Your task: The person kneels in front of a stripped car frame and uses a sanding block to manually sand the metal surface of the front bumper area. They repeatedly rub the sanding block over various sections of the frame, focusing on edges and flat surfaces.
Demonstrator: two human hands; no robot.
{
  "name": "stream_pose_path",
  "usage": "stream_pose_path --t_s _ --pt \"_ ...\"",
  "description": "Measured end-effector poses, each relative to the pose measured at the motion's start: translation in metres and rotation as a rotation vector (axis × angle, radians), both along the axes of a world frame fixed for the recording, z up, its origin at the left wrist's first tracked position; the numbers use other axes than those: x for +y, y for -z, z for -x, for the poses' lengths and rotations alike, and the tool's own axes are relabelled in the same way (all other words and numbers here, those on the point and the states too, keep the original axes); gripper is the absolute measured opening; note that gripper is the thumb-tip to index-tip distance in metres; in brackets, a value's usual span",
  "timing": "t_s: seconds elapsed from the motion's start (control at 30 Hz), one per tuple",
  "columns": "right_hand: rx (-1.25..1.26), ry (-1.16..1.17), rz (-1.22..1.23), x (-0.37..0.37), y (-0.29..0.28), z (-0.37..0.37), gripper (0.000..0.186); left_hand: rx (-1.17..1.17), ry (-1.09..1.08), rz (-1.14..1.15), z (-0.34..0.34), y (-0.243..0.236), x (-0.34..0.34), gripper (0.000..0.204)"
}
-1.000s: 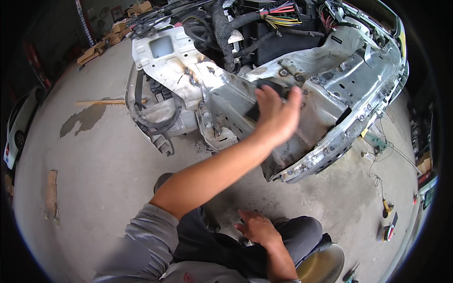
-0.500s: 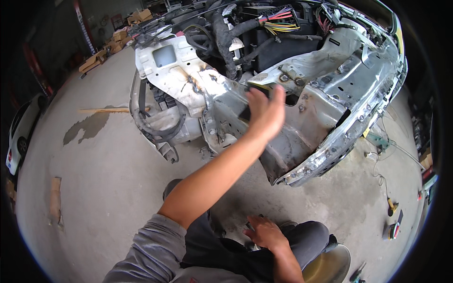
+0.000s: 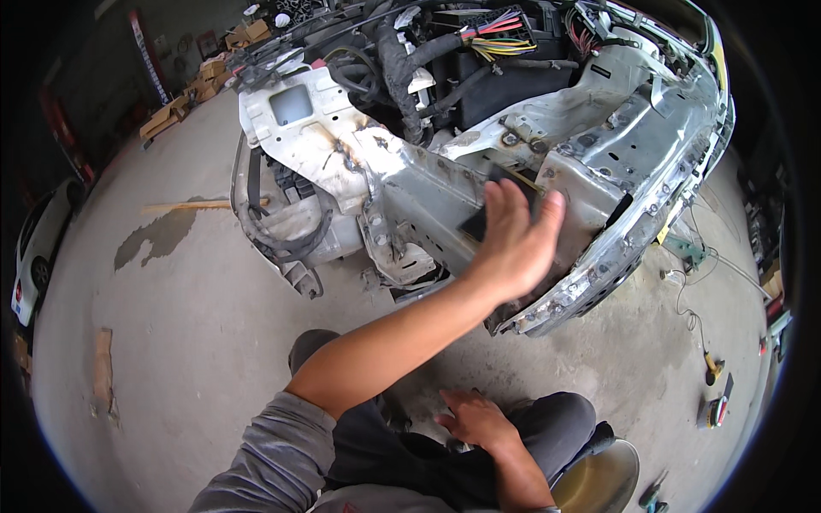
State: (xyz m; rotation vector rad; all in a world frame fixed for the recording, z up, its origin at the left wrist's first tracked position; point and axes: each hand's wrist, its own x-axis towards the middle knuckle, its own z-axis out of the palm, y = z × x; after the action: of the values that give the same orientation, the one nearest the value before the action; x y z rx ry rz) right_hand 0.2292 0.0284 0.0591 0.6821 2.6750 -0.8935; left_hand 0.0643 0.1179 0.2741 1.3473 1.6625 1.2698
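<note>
Left hand (image 3: 517, 244): fingers extended, thumb spread well apart, laid over a dark flat pad (image 3: 473, 226); the contact side is hidden, so whether the fingers grip the pad's edge cannot be told. Pad position: against the bare metal rail (image 3: 436, 178) at the front of the stripped vehicle body. Relative to half a second ago, hand and pad have shifted together rightward and toward the person, which suggests a stroke along the rail. Right hand (image 3: 477, 421): loosely open beside the right knee (image 3: 560, 417), nothing visible in it, apart from the rail.
</note>
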Motion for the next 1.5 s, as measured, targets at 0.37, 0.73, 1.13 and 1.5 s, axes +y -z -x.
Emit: stream_pose_path --t_s 0.37,0.73,1.13,1.5 --pt "-0.023 0.049 0.006 -0.002 -0.005 0.000 0.059 -0.087 -0.026 0.046 0.003 -0.002 0.001 0.108" --pt "0.018 0.062 0.016 -0.005 -0.017 -0.004 0.053 -0.042 -0.024 0.034 -0.007 0.000 -0.002 0.109" --pt "-0.010 0.072 -0.005 -0.005 -0.017 -0.008 0.060 0.002 -0.380 -0.047 0.040 0.008 0.038 0.102" --pt "0.044 0.056 0.004 -0.007 -0.022 -0.001 0.057 0.014 -0.289 -0.067 0.055 0.018 0.025 0.097"
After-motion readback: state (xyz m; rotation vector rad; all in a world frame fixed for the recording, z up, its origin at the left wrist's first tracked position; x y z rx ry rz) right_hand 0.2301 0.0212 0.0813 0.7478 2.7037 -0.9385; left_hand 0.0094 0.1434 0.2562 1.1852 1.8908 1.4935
